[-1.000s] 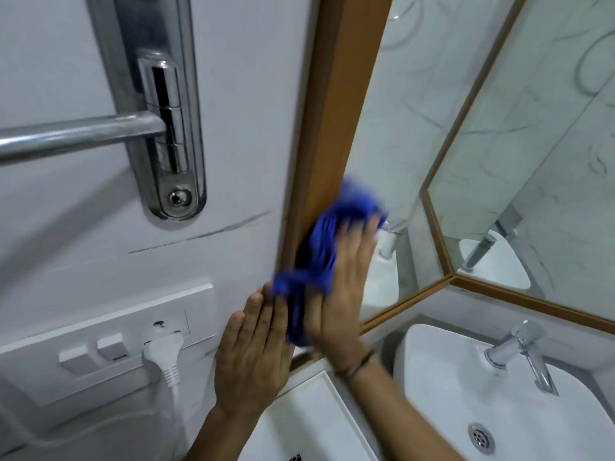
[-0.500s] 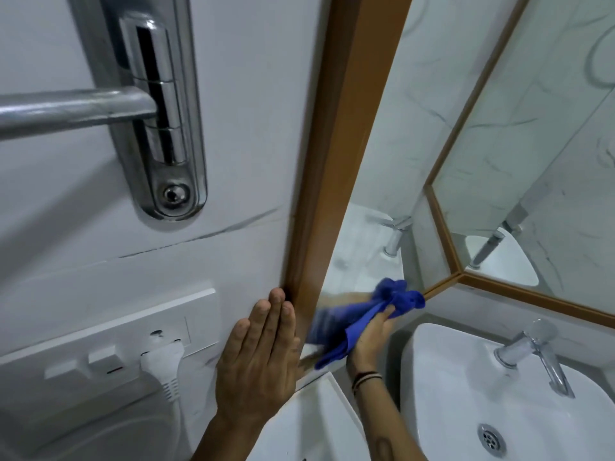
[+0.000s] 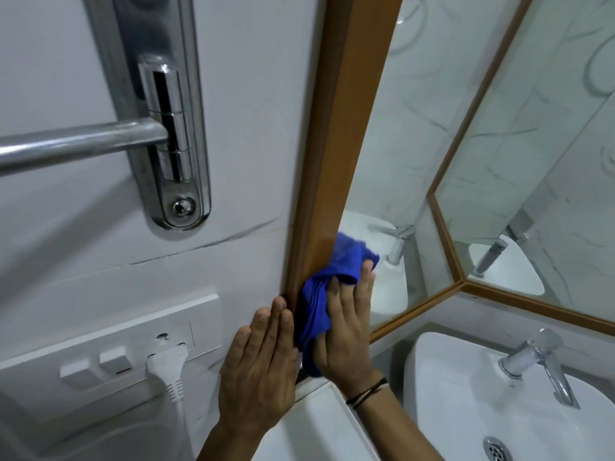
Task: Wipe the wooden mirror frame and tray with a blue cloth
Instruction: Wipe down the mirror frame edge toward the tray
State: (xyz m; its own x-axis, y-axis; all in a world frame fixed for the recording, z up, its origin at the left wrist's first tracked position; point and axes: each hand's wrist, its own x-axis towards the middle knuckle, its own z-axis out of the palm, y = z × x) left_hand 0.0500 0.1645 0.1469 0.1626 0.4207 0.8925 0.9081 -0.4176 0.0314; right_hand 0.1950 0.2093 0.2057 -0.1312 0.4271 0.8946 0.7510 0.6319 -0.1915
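The wooden mirror frame (image 3: 336, 134) runs up the middle of the view, its left upright beside the white wall. My right hand (image 3: 346, 324) presses a bunched blue cloth (image 3: 329, 284) against the lower part of that upright. My left hand (image 3: 259, 371) lies flat on the wall just left of the frame, fingers together, fingertips touching the frame's edge. The frame's bottom rail (image 3: 539, 307) continues to the right under the mirror glass. No tray is recognisable in view.
A chrome towel bar and bracket (image 3: 166, 138) stick out of the wall at upper left. A white switch and socket panel (image 3: 109, 347) with a plug sits at lower left. Below right are the white basin (image 3: 466, 394) and chrome tap (image 3: 539, 364).
My right hand slid the cloth down from the upright to the frame's lower corner, then back up onto the upright. My left hand stayed flat on the wall.
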